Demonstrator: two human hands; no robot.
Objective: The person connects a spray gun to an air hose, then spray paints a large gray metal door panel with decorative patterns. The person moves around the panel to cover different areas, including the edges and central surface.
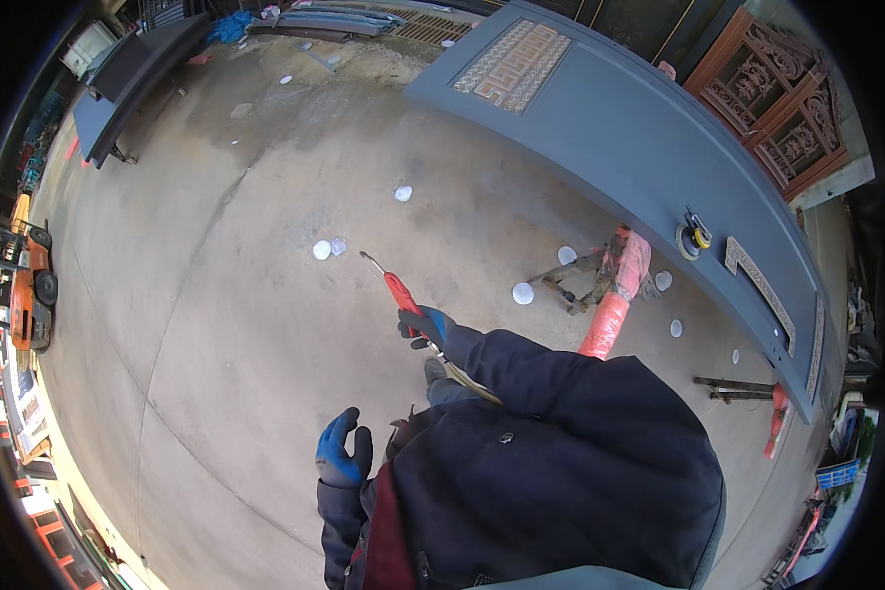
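Observation:
A red air blow gun point(399, 293) with a thin metal nozzle is gripped in my gloved right hand point(425, 327), its tip pointing forward and left over the concrete floor. From its rear a pale hose point(472, 382) runs back under my right sleeve. My left hand point(340, 450), in a blue and black glove, is raised beside my body with thumb and fingers apart, holding nothing. To my right lies a large blue-grey door panel point(600, 128) with patterned inlays. A round sander point(694, 236) with a yellow and black body rests on the panel's near part.
A support stand wrapped in pink plastic point(610, 320) holds up the panel's near edge. Several whitish round discs lie on the floor, one disc point(523, 293) beside the stand. Dark panels point(138, 79) stand at the far left, an orange forklift point(31, 285) at the left edge.

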